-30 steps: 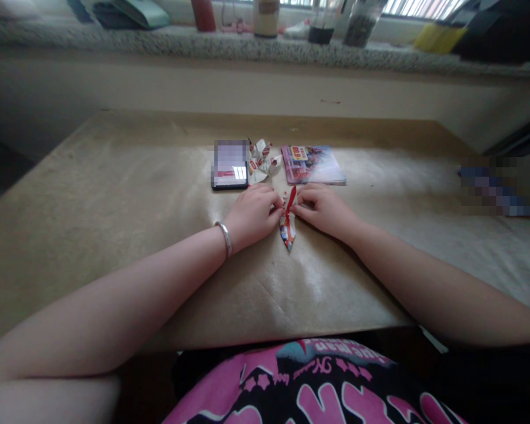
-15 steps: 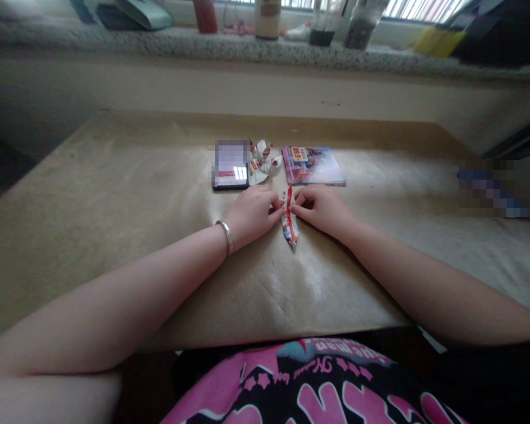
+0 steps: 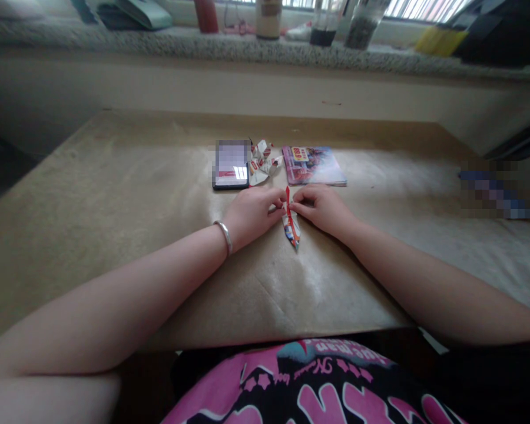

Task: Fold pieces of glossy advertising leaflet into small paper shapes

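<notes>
A narrow piece of folded paper, printed in white, red, blue and orange, points toward me on the table. On its left edge, my left hand pinches with thumb and fingertips; a silver bangle circles that wrist. My right hand grips the opposite edge the same way, thumb against forefinger. A red strip runs down the middle of the paper, and its pointed far tip rises between the hands. Fingertips cover parts of both edges.
Beyond my left hand lie a tablet or phone and crumpled printed paper. A colourful booklet lies behind my right hand. Farther right is a blurred bluish object. Bottles and jars stand on the stone windowsill.
The folded paper's near tip has shifted slightly right. My left fingers have moved a little at its edge, and both hands keep their pinch.
</notes>
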